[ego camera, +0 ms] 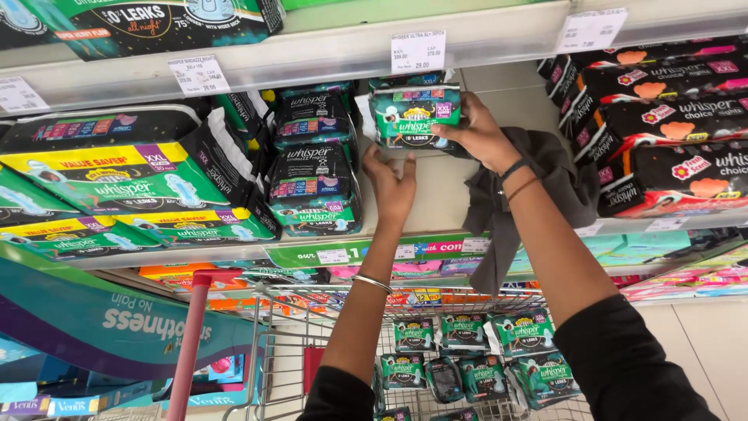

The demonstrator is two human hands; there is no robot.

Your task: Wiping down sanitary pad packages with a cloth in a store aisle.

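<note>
My right hand (477, 134) grips a small green-and-black soft packet (413, 115) by its right end and holds it up against the back of a store shelf, under the upper shelf's edge. A grey cloth (538, 195) hangs from the same hand. My left hand (391, 185) is raised just below the packet with its fingers spread, holding nothing. A thin bangle sits on the left forearm, and cords circle the right wrist.
Dark packets (312, 160) are stacked left of my hands, with larger yellow-green packs (117, 183) further left and black packs (670, 132) on the right. Below, a wire shopping cart (327, 312) with a red handle holds several green packets (467, 355). White price tags (418, 51) line the shelf edges.
</note>
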